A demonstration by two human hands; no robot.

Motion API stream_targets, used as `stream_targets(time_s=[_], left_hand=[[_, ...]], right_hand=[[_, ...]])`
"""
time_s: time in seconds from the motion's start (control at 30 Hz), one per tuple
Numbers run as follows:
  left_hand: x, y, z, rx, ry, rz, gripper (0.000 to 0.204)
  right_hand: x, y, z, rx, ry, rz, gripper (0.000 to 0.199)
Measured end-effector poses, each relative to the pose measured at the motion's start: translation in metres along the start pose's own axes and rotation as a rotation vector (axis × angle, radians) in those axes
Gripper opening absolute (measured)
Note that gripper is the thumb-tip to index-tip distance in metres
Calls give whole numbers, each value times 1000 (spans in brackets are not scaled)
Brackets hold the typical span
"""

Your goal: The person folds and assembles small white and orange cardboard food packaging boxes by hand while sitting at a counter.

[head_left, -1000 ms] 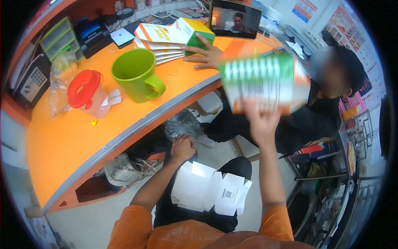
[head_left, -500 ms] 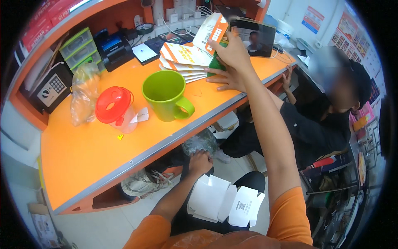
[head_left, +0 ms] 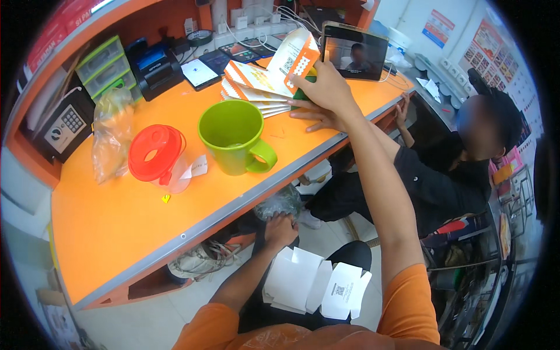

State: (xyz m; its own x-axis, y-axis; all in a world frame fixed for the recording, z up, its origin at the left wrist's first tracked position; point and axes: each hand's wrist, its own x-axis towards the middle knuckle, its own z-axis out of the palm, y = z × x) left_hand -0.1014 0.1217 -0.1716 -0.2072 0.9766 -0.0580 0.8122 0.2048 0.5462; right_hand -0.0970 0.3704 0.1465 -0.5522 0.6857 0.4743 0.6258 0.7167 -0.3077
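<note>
White unfolded cardboard lies on lap, near. Left hand rests on left leg, beside plastic bag; I cannot tell if it grips. Both hands well apart. Farther, on orange table, green mug stands right of red-lidded cup. Far side: right hand clamped on printed carton, co-worker's hand just beside. Tablet stands behind, rightward.

Worn on the head, the left fisheye of a side-by-side pair looks steeply down and forward over the person's own lap, very near, toward the orange counter ahead and leftward, its wide field bending straight edges and darkening at the corners
</note>
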Motion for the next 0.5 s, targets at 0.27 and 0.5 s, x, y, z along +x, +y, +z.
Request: stream_targets(time_s=[0.27, 0.5], left_hand=[[3, -1, 1, 1, -56, -14, 24], [2, 4, -1, 47, -41, -10, 25]], right_hand=[[-35, -38, 24, -413, -140, -337, 29], [-17, -82, 32, -177, -454, -531, 53]])
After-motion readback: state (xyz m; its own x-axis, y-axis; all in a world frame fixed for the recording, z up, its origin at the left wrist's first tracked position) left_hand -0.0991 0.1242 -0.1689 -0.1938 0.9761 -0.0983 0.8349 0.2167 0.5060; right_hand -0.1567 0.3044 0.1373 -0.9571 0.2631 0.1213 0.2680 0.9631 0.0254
